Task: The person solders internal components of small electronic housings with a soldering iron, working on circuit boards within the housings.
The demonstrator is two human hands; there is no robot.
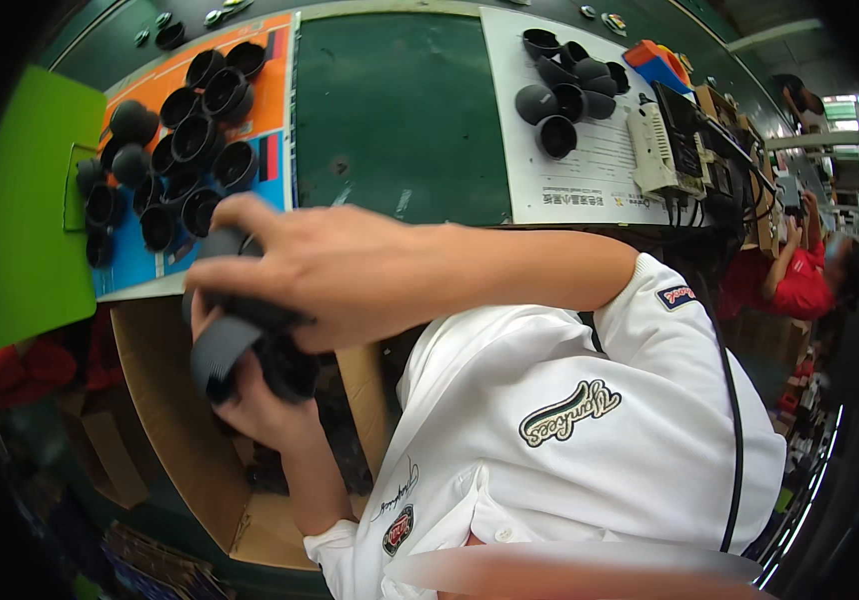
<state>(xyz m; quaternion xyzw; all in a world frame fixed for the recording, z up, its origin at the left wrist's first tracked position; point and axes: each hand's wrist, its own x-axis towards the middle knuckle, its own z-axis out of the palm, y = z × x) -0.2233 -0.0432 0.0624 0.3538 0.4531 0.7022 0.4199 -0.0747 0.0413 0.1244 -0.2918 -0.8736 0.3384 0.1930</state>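
Note:
My right hand [335, 265] reaches across from the right, fingers bent over some black round plastic cups [235, 300]. Below it, my left hand [260, 405] cradles the same bunch from underneath; one cup in it shows a ribbed outer side. Both hands are slightly blurred, and how many cups they hold is hidden. They hang over the near edge of the table, above an open cardboard box [175, 420]. Just beyond, several similar black cups [195, 140] crowd together on an orange and blue printed sheet [275, 95].
A white printed sheet [590, 190] on the green table [400, 110] carries another cluster of black cups [570, 85]. A white device with cables [655, 150] stands beside it. A bright green board [35, 220] is at far left. Another person in red [800, 285] works at right.

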